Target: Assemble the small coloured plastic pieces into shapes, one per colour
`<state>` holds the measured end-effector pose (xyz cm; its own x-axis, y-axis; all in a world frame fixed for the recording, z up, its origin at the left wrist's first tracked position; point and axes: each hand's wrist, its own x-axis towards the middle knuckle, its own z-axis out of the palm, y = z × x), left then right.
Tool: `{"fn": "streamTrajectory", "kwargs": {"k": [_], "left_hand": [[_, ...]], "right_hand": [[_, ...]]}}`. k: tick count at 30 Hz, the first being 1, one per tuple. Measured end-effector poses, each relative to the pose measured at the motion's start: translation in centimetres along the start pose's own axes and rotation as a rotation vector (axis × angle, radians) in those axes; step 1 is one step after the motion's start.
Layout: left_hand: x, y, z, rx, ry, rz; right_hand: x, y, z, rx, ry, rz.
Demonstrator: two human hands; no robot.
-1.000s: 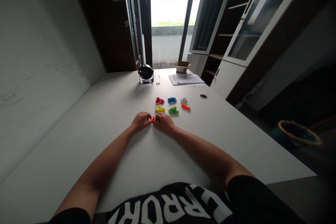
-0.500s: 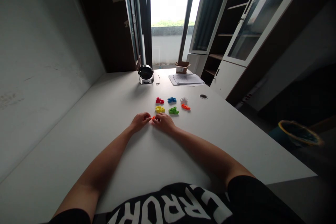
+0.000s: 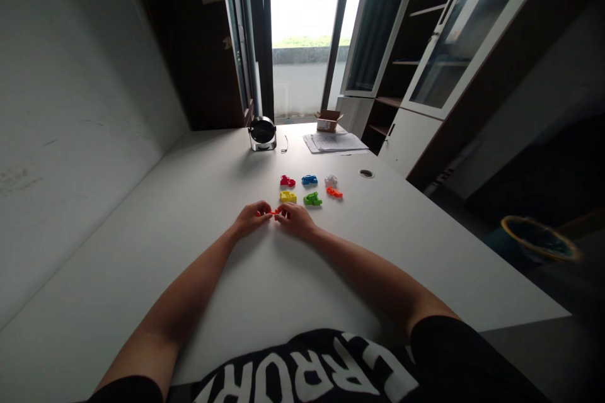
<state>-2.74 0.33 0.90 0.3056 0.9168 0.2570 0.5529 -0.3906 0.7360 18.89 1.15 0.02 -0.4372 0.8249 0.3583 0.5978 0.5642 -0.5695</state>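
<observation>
Fingertips of both hands pinch one small orange piece between them, just above or on the table; its shape is mostly hidden. The left hand has thumb and forefinger closed on the piece's left end, and the right hand grips its right end in the same way, the other fingers curled. The two hands face each other, near but apart, with the piece bridging the gap.

Just beyond the right hand lies a yellow toy; whether the knuckles touch it I cannot tell. To its right is a green toy, then an orange toy. Behind these stand a red toy, a blue toy and a white toy, the white one close behind the orange one.

Farther out, a round hole is set in the white table. Near the far edge are a black round device on a stand, a thin cord, papers and an open box just behind the papers. Beyond are a bright window and, to the right, a cabinet. A bin stands off the table's right side.
</observation>
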Motion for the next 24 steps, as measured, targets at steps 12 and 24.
{"fn": "streamTrajectory", "kwargs": {"k": [12,24], "left_hand": [[0.07,0.14,-0.04,-0.110,-0.023,-0.021],[0.23,-0.58,-0.11,-0.237,-0.044,-0.017]], "right_hand": [[-0.22,-0.36,-0.07,0.043,0.020,-0.035],[-0.35,-0.54,-0.14,0.071,0.019,-0.029]]}}
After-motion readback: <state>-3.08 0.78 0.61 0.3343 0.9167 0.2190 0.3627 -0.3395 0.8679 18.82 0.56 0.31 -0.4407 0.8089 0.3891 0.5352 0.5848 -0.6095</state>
